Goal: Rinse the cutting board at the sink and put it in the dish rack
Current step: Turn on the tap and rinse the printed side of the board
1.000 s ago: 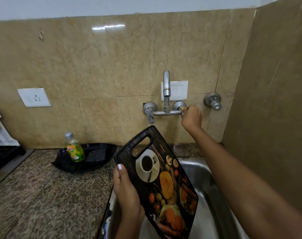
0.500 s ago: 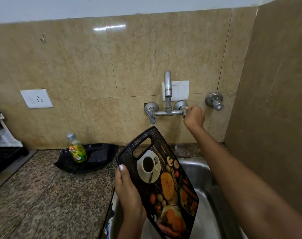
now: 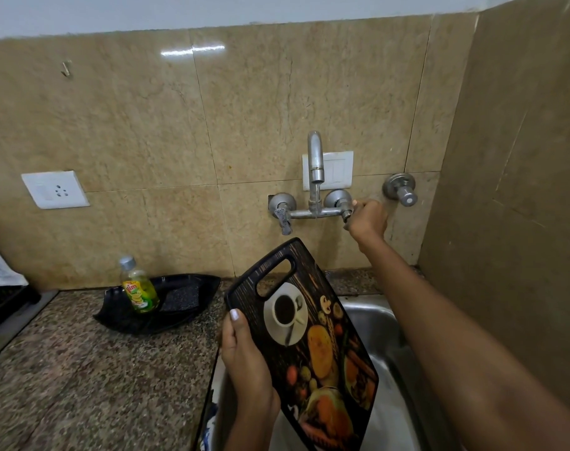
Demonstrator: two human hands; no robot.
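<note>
A dark cutting board (image 3: 313, 346) printed with a coffee cup and food pictures is held tilted over the steel sink (image 3: 371, 314), handle hole at the top. My left hand (image 3: 244, 359) grips its left edge. My right hand (image 3: 368, 219) is closed on the right valve handle of the wall tap (image 3: 314, 177). A thin stream of water shows just under the spout. At the far left edge, a dark dish rack (image 3: 0, 304) is partly in view.
A black tray (image 3: 182, 317) with a green dish-soap bottle (image 3: 140, 288) and a dark scrubber sits on the granite counter (image 3: 81, 379) left of the sink. A second valve (image 3: 402, 190) sticks out of the wall on the right. The tiled side wall stands close at right.
Water has begun to run from the spout. My right hand stays on the tap's right handle, and the board stays in my left hand; the view has shifted slightly.
</note>
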